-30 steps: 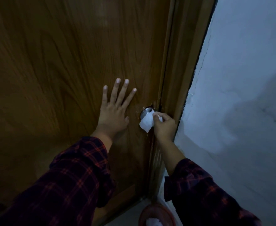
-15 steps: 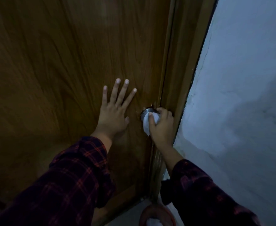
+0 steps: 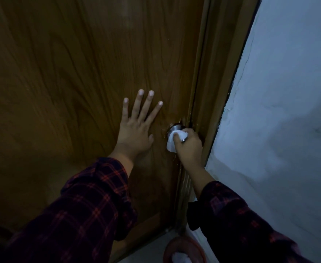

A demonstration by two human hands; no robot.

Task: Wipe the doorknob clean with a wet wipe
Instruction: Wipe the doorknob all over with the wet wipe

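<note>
White wipe (image 3: 174,139) on doorknob (image 3: 175,128), right hand (image 3: 189,147) gripping

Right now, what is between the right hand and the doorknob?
The white wet wipe, pressed by the right hand against the metal doorknob, as the head view shows.

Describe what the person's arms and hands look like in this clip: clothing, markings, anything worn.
Both arms wear long sleeves of dark plaid cloth with red-orange check lines; the left sleeve and right sleeve end in loose cuffs short of the wrists. The left hand and right hand are bare: no gloves, and no rings, watch or bracelet visible in the dim light.
</note>
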